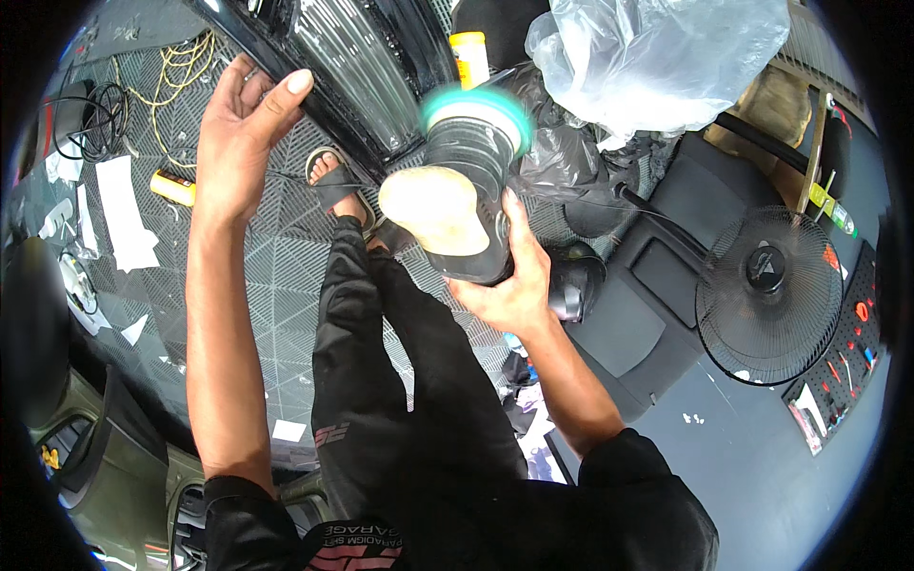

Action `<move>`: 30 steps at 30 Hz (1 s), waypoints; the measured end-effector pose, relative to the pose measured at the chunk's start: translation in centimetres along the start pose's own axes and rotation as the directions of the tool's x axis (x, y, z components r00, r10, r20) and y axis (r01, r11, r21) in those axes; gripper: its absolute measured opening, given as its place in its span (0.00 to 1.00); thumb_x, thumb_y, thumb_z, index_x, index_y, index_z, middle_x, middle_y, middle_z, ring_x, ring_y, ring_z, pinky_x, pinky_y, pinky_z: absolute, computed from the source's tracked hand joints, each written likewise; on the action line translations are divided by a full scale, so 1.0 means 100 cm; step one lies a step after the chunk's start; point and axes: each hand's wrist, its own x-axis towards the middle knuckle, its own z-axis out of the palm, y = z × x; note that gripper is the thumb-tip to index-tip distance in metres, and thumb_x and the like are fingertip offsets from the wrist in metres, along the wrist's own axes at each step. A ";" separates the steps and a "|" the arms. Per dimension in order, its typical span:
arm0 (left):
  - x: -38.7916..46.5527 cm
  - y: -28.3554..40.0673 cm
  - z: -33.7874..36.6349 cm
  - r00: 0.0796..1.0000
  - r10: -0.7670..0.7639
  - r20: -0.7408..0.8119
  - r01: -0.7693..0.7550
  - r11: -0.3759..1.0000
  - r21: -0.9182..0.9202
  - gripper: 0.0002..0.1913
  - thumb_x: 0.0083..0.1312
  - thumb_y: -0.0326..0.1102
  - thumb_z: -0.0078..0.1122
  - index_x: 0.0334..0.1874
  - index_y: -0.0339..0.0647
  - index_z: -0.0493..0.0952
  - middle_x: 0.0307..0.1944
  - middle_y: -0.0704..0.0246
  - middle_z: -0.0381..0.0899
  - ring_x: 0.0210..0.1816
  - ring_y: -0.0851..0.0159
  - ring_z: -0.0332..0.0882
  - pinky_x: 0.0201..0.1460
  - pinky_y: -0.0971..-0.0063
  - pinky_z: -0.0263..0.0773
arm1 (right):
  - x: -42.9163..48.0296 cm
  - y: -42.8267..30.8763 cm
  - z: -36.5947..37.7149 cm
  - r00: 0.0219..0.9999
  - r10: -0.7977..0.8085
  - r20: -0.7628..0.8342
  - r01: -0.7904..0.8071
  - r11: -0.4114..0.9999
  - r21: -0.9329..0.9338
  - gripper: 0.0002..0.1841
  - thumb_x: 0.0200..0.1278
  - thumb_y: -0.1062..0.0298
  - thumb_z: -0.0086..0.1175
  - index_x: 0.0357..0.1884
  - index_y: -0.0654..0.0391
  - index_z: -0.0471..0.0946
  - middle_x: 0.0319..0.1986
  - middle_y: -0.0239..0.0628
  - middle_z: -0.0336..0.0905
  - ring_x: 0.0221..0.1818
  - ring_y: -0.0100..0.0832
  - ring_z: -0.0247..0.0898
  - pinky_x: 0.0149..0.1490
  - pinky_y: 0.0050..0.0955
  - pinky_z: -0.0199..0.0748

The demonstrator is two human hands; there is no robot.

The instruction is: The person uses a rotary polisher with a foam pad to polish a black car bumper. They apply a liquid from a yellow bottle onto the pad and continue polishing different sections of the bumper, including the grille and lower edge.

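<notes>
My left hand (246,128) grips the near edge of a glossy black lamp housing (250,50), thumb on top and fingers partly hidden behind it. The clear ribbed lens (353,64) of this vehicle lamp faces up. In my right hand (510,285) is a black power polisher (475,153) with a cream-coloured patch (432,210) on its body. A green foam pad (525,118) at its far end is blurred at the rim. The pad overlaps the lamp's right side in view; whether they touch I cannot tell.
A pedestal fan (767,300) stands right, beside a dark seat (643,314). Plastic sheeting (657,57) and black bags (564,153) crowd the far right. Yellow cord (168,86), a yellow bottle (173,187) and paper scraps (125,214) lie left on the floor. A green vehicle panel (125,457) is lower left.
</notes>
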 end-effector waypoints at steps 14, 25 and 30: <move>0.001 -0.003 0.005 0.998 0.036 -0.043 -0.034 0.999 0.032 0.48 0.66 0.48 0.73 0.76 0.24 0.56 0.66 0.51 0.75 0.65 0.58 0.77 0.68 0.65 0.73 | 0.002 0.009 -0.001 0.999 -0.034 0.031 0.034 0.999 -0.011 0.56 0.38 0.70 0.77 0.74 0.71 0.61 0.54 0.58 0.81 0.55 0.46 0.83 0.59 0.38 0.80; 0.006 -0.012 -0.005 1.000 0.007 -0.024 -0.003 0.991 0.132 0.50 0.68 0.53 0.68 0.78 0.23 0.52 0.67 0.47 0.73 0.71 0.51 0.70 0.74 0.49 0.64 | 0.014 0.010 0.000 0.996 -0.085 0.040 0.085 0.996 0.001 0.55 0.38 0.69 0.77 0.73 0.73 0.62 0.53 0.58 0.82 0.54 0.46 0.84 0.60 0.38 0.80; 0.005 -0.012 -0.003 0.998 0.042 -0.039 -0.037 0.992 0.119 0.45 0.68 0.53 0.68 0.76 0.27 0.58 0.65 0.52 0.76 0.69 0.53 0.73 0.73 0.51 0.66 | 0.019 0.006 0.000 0.992 -0.122 0.030 0.122 0.992 -0.010 0.55 0.38 0.69 0.77 0.73 0.75 0.61 0.55 0.60 0.80 0.56 0.47 0.82 0.61 0.39 0.78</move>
